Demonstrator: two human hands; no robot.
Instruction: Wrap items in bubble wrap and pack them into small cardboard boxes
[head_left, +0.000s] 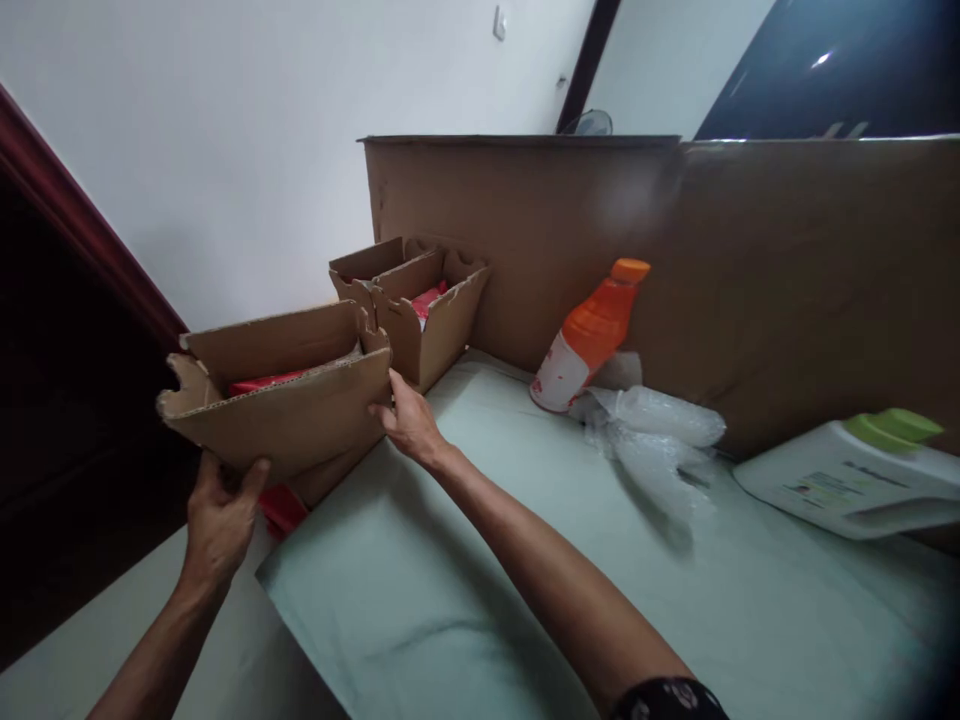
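An open-topped cardboard box (300, 415) with notched ends is held between my two hands, and part of a red item (266, 383) shows inside it. My left hand (221, 520) grips its lower left side from below, with the thumb on the front panel. Around the right end curl the fingers of my right hand (409, 420), some of them hidden behind the cardboard. Beneath the box, a bit of red material (283, 510) sticks out beside another cardboard surface. Just behind stand more open cardboard boxes (446, 335), one with a red packet (427, 302) in it.
A tall cardboard panel (787, 260) runs along the back of the pale green cloth-covered surface (465, 560). An orange bottle (596, 325) leans there, near crumpled clear plastic wrap (652, 430). To the right, a white jug (832, 480) with a green cap lies tilted.
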